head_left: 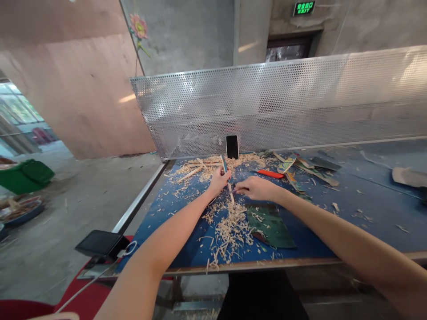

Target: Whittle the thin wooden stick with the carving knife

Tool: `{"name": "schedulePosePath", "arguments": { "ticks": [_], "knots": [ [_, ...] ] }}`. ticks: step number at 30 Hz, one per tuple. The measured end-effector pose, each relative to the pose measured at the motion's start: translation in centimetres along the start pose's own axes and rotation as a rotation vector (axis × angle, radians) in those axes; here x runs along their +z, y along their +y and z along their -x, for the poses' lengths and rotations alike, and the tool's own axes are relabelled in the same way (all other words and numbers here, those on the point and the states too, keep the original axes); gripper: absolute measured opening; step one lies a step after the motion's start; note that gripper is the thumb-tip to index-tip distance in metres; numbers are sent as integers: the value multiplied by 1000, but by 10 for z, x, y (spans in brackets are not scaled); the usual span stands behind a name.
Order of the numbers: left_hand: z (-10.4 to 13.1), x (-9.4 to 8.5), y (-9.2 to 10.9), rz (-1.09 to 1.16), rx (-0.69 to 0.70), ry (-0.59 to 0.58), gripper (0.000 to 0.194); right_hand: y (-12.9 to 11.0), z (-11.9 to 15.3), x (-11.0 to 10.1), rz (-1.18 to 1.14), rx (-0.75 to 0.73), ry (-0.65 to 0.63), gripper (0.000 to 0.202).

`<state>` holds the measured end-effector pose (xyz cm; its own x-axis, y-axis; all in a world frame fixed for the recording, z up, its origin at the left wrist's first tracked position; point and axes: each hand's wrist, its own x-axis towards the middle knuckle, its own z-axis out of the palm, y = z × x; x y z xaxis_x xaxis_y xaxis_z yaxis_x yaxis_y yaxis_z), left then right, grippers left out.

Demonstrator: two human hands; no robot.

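My left hand (pixel 219 181) is closed around a thin wooden stick (pixel 231 195), which slants over the blue table (pixel 190 213). The stick's far part looks blue and white, and its pale near end points down at a pile of curly wood shavings (pixel 231 229). To the right of the stick, my right hand (pixel 255 188) is closed, its fingertips pinched at the stick's side round something small and dark that I cannot make out. A dark green sheet (pixel 271 224) lies just below my right hand.
A phone (pixel 232 147) stands upright against a perforated metal panel (pixel 207 111). An orange-handled tool (pixel 270 174) and scrap strips (pixel 313 171) lie to the right. More sticks (pixel 191 174) lie at the back left. A black device (pixel 102 244) with a cable is by the left edge.
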<state>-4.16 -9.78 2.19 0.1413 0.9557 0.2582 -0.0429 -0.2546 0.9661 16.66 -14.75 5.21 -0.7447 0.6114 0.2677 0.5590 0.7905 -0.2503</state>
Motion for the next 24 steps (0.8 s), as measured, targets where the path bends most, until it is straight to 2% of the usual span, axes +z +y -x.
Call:
{"name": "schedulePosePath", "arguments": {
  "ticks": [4,8,12,18,24],
  "knots": [
    [0,0,3,-22,14,2,27,7,0,9,146,2,157,35],
    [-1,1,4,-43,2,3,27,14,-1,14,297,-46,170,36],
    [-2,1,3,-39,5,5,30,18,-1,17,339,-80,196,37],
    [-2,1,1,-37,12,8,28,11,-2,16,359,-9,129,37],
    [-2,1,-2,-55,42,41,22,-7,-9,-1,219,141,-9,33]
  ]
}}
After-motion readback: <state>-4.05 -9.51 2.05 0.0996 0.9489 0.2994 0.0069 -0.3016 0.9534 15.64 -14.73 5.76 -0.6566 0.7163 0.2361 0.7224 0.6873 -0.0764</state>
